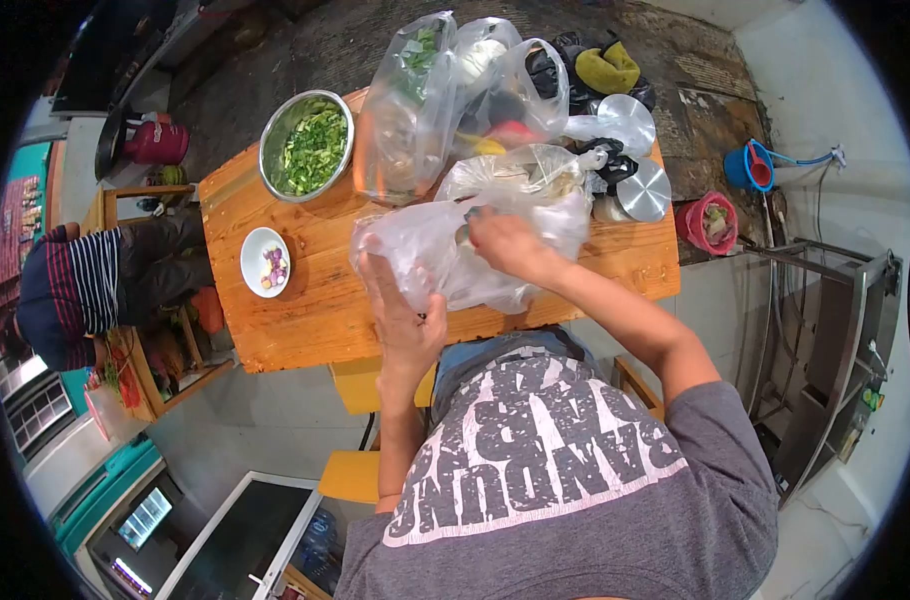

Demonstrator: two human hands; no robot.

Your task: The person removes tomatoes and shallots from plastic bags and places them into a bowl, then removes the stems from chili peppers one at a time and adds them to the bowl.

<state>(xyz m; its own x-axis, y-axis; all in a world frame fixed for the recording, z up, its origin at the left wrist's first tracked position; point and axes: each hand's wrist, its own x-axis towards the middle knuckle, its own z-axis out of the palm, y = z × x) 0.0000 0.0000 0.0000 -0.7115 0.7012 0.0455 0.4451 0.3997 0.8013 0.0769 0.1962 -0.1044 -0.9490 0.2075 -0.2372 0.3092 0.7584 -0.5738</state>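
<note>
A translucent white plastic bag (425, 240) lies near the front edge of the wooden table. My left hand (403, 315) holds its left side, with the fingers stretched up along the plastic and the thumb apart, bag film between them. Over the middle of the bag, my right hand (510, 245) has its fingers curled together around something small and dark that I cannot make out. Behind it rests another clear bag (520, 170), its contents only partly visible. A steel bowl of chopped greens (313, 147) and a white bowl with shallots and garlic (266, 262) stand to the left.
Tall clear bags of produce (405, 110) stand at the table's back, beside black bags (565, 75). Round metal lids (643, 190) sit at the right. A red basket (707, 222) and blue bucket (749, 165) are on the floor. Another person (105, 280) is at the far left.
</note>
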